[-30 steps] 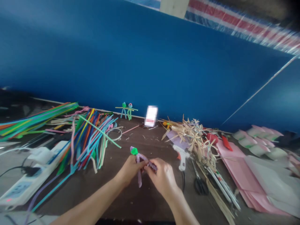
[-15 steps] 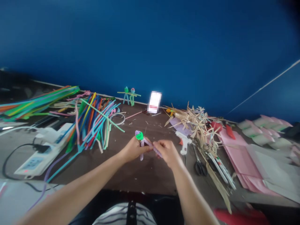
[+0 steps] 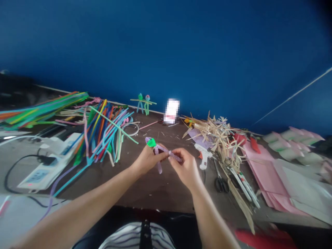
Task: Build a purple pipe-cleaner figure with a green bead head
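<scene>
Between my hands is a small pipe cleaner figure (image 3: 159, 167) in light purple, with a bright green piece (image 3: 151, 142) at its top. My left hand (image 3: 147, 159) is closed round its body just below the green piece. With thumb and fingers, my right hand (image 3: 183, 164) pinches a purple strand that sticks out to the right. The two hands nearly meet at the fingertips, above the dark table (image 3: 155, 190). Two finished-looking pipe cleaner figures (image 3: 143, 103) stand upright against the blue wall, arms outstretched.
Loose coloured pipe cleaners (image 3: 103, 131) lie left, near a white power strip (image 3: 38, 178) with cables. On the right are dried straw strips (image 3: 218, 135), a white glue gun (image 3: 204, 155), scissors (image 3: 221, 183), white pens (image 3: 242, 185) and pink sheets (image 3: 264, 173). A bright blurred phone-like rectangle (image 3: 171, 110) leans at the back.
The figure's green top has shifted slightly left and up, and its hanging purple end now tilts. My right fingers have moved up a little along the purple strand.
</scene>
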